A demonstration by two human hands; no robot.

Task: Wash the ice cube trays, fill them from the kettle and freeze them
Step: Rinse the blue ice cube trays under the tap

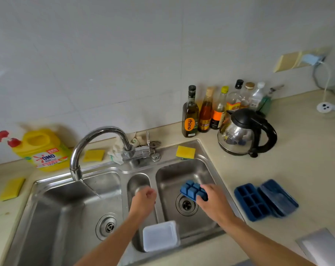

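My right hand (210,200) grips a blue ice cube tray (191,190), turned bottom up, over the right sink basin (182,173) near its drain. My left hand (144,200) hovers over the narrow middle basin with its fingers curled and nothing in it. A second blue ice cube tray (252,202) lies open side up on the counter to the right of the sink, with blue tray lids (280,196) stacked against it. The steel and black kettle (245,133) stands on the counter behind them. The faucet (89,144) arches over the left basin.
A white plastic lid (160,236) rests on the sink's front edge. Yellow sponges (185,152) lie around the sink rim. A yellow detergent jug (43,148) stands at back left, several bottles (190,114) at back right. A kettle base (325,107) sits far right.
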